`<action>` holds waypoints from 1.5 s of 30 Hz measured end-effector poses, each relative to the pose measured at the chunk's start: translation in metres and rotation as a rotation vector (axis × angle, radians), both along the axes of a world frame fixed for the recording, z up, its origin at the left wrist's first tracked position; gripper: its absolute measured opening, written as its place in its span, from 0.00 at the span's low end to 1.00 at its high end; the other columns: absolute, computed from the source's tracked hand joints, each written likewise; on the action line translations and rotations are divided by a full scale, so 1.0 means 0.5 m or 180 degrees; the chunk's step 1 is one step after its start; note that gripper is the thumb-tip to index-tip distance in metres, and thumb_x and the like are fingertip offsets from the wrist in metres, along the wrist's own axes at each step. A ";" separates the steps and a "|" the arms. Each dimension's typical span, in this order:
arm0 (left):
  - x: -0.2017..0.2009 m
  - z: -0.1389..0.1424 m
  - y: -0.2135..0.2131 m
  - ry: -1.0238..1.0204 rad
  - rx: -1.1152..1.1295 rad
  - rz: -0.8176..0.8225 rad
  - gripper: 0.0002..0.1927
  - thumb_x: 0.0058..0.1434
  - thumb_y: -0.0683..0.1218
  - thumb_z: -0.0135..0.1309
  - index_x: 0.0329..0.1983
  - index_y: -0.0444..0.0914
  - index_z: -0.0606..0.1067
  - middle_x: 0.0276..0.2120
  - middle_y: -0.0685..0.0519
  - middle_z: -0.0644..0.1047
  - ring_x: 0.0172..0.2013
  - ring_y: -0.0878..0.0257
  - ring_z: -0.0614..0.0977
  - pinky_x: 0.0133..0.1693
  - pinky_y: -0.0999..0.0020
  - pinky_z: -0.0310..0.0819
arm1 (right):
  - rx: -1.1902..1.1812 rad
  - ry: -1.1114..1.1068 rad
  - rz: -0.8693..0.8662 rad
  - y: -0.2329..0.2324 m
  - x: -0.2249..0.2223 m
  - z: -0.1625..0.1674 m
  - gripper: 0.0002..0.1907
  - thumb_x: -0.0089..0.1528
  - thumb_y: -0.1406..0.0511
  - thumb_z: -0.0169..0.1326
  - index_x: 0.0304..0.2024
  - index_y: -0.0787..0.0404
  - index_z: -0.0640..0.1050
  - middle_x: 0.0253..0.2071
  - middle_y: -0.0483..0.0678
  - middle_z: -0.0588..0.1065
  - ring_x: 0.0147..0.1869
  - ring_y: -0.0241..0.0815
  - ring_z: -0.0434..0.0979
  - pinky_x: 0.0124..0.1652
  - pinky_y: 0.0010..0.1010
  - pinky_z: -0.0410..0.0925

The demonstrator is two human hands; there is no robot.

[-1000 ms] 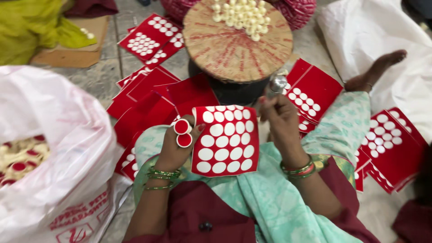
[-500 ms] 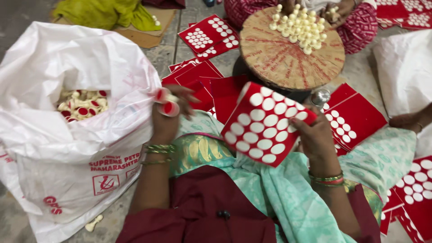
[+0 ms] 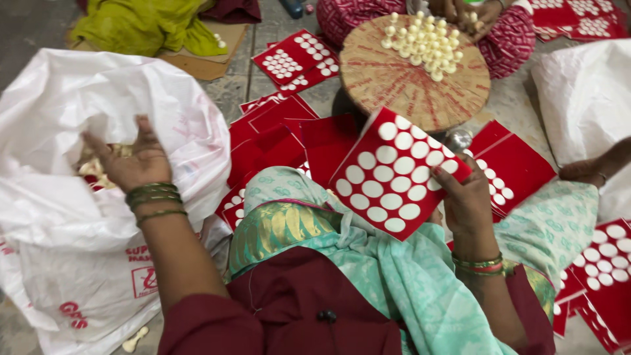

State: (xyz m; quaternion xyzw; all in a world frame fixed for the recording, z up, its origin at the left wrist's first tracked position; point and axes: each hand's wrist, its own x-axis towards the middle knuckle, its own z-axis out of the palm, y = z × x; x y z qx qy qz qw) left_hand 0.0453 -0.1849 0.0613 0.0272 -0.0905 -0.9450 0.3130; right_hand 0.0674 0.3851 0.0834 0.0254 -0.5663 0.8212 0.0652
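My right hand grips a red card covered with rows of white round dots, holding it tilted over my lap by its right edge. My left hand reaches over the mouth of a big white plastic sack on my left, fingers spread, with nothing visible in it. Inside the sack lie several small red and cream pieces, partly hidden by my hand.
A heap of red cards lies on the floor ahead. A round woven tray holds several small white pieces; another person's hands work at its far edge. More dotted red cards lie at right, beside another white sack.
My left hand carried small red and white round pieces leftward to the sack and now shows open over its mouth without them. The dotted card stayed in my right hand.
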 end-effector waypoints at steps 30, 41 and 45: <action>-0.010 0.045 0.598 -0.0983 -0.3306 -0.3004 0.19 0.67 0.53 0.54 0.51 0.34 0.76 0.44 0.53 0.83 0.42 0.68 0.82 0.46 0.68 0.79 | 0.3079 0.1397 -0.0319 -0.016 0.044 0.012 0.32 0.64 0.67 0.60 0.70 0.61 0.67 0.71 0.57 0.60 0.77 0.47 0.57 0.72 0.41 0.54; 0.014 0.059 0.611 -0.0476 -0.4476 -0.2532 0.21 0.70 0.50 0.50 0.62 0.35 0.71 0.49 0.52 0.82 0.46 0.70 0.81 0.48 0.69 0.78 | 0.0105 -0.0065 0.0223 -0.010 0.037 -0.018 0.27 0.69 0.69 0.53 0.69 0.68 0.62 0.54 0.56 0.78 0.53 0.40 0.79 0.52 0.34 0.74; 0.013 0.053 0.617 -0.0404 -0.4812 -0.1805 0.19 0.72 0.50 0.50 0.61 0.34 0.72 0.49 0.52 0.82 0.47 0.68 0.81 0.50 0.67 0.78 | 0.0237 0.0047 0.0079 -0.020 0.047 -0.012 0.27 0.67 0.70 0.54 0.67 0.66 0.61 0.59 0.54 0.76 0.59 0.38 0.78 0.56 0.33 0.74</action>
